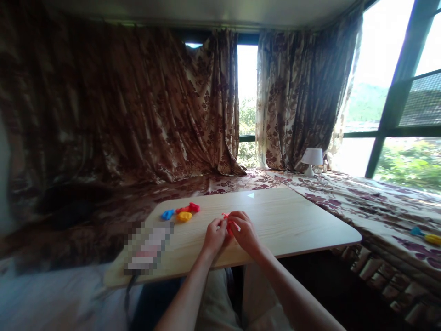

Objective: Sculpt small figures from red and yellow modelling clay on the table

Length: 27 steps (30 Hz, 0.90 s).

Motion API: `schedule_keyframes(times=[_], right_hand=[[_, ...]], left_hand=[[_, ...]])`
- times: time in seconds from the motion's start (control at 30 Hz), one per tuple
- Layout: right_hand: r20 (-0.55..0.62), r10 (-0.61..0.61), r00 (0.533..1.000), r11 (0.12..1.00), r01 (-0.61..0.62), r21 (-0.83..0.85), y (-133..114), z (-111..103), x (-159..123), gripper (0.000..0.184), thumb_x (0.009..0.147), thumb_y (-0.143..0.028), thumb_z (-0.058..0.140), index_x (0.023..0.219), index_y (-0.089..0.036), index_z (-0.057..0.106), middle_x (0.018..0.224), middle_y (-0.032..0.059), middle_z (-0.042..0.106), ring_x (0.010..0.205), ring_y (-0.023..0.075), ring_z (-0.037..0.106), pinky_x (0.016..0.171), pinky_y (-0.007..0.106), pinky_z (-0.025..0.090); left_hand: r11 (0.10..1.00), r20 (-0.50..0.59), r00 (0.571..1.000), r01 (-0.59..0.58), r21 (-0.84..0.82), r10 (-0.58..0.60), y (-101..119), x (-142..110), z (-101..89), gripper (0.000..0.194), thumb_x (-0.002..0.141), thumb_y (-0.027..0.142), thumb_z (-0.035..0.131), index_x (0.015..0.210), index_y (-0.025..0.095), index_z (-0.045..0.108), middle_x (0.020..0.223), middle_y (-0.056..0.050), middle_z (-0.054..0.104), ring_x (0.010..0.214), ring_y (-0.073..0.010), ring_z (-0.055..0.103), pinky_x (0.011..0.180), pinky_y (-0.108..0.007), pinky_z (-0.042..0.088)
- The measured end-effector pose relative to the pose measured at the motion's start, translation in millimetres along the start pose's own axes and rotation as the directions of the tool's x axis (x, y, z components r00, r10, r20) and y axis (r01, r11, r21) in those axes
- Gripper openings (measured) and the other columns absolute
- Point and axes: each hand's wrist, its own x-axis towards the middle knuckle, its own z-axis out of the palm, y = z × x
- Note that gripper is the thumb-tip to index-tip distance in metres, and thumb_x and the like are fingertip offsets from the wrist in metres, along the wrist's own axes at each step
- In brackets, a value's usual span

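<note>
Close together over the near middle of the table (275, 230), my left hand (215, 235) and my right hand (245, 230) both pinch a bright red, soft-looking piece (234, 226). Its ends poke out between the fingers, and the hands cover much of it, so its kind is unclear. Left of my hands lie small crumpled-looking pieces: a blue one (167, 214), a yellow one (183, 217) and a red one (193, 208). The yellow and red pieces sit right beside each other.
A blurred-out flat object (148, 250) with a dark cord lies at the table's left edge. Beyond stands a white lamp (313, 158) on patterned cloth (330, 197). At far right are another blue piece (416, 232) and a yellow piece (433, 239). Curtains (120, 101) hang behind.
</note>
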Motion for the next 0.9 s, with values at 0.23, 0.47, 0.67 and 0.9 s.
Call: schedule_keyframes(times=[0.23,0.47,0.67,0.9], right_hand=[[-0.025,0.022,0.999,1.000,-0.022,-0.014,-0.9,0.4,-0.4,0.023,0.081,-0.010,0.048,0.089,-0.023,0.066,0.093,0.0054,0.061,0.089,0.0199,0.053,0.081,0.035,0.044],[0.007,0.008,1.000,0.999,-0.008,-0.033,-2.8,-0.8,-0.2,0.024,0.081,-0.010,0.048,0.090,-0.023,0.066,0.093,0.0051,0.061,0.089,0.0194,0.052,0.082,0.034,0.044],[0.027,-0.002,1.000,1.000,0.002,-0.021,-0.6,-0.3,-1.3,0.024,0.080,-0.010,0.052,0.094,-0.023,0.066,0.093,0.0050,0.060,0.089,0.0192,0.051,0.081,0.034,0.043],[-0.010,0.018,1.000,1.000,-0.018,0.014,0.8,0.9,-1.3,0.023,0.082,-0.012,0.051,0.094,-0.024,0.067,0.091,0.0048,0.061,0.087,0.0192,0.052,0.080,0.034,0.044]], left_hand=[[0.999,0.025,1.000,0.015,-0.042,-0.014,0.9,-2.8,-1.1,0.027,0.076,0.039,0.050,0.072,0.016,0.063,0.068,-0.002,0.063,0.067,-0.0156,0.057,0.062,-0.024,0.042],[0.998,0.016,1.000,-0.012,-0.061,0.013,4.6,-3.5,-2.1,0.024,0.077,0.036,0.048,0.072,0.016,0.061,0.065,0.000,0.061,0.065,-0.0148,0.055,0.063,-0.024,0.042],[0.998,0.019,0.999,-0.034,-0.060,0.035,0.8,-3.2,-2.7,0.022,0.078,0.035,0.049,0.074,0.017,0.061,0.074,-0.002,0.064,0.072,-0.0157,0.056,0.067,-0.024,0.042],[0.997,-0.008,1.000,-0.026,-0.068,0.026,-1.3,-2.4,-1.5,0.026,0.078,0.038,0.048,0.069,0.017,0.059,0.063,0.000,0.060,0.062,-0.0147,0.055,0.059,-0.024,0.041]])
